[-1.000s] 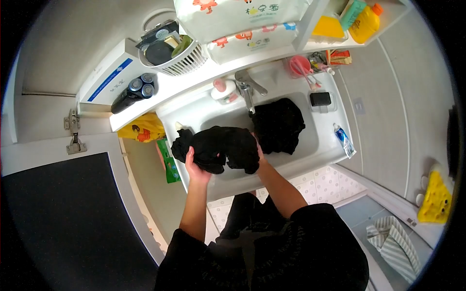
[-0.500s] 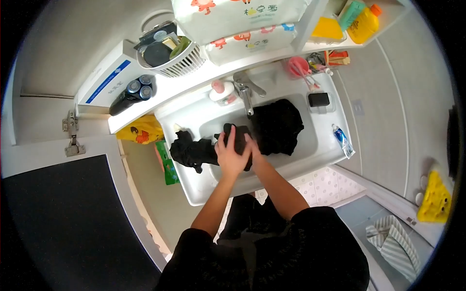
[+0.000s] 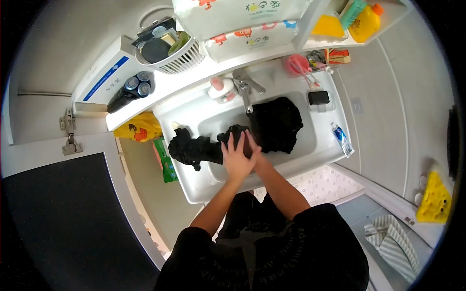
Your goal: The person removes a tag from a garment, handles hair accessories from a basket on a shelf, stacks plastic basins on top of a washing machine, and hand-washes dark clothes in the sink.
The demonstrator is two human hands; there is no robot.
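Observation:
A black garment [image 3: 195, 149] stretches from the sink's left rim into the basin, its middle bunched beneath both hands. My left hand [image 3: 238, 160] presses over that bunched part, fingers spread and bent onto the cloth. Against its right side, my right hand [image 3: 259, 157] grips the same cloth; its fingers are partly hidden. Another bulk of black cloth [image 3: 276, 125] fills the right half of the basin below the tap [image 3: 246, 94]. Whether the two parts are one garment I cannot tell.
The white sink [image 3: 187, 186] carries a pump bottle [image 3: 222, 90], a pink cup [image 3: 297, 65], a black bar in a soap dish [image 3: 318, 98] and a toothpaste tube [image 3: 343, 139]. A shelf above holds a shaver [image 3: 130, 91] and a basket [image 3: 182, 63]. An open cabinet door [image 3: 73, 203] stands at left.
My left hand has slid to the right and slightly toward me, so it now overlaps my right hand. The bunched cloth under the hands has changed shape.

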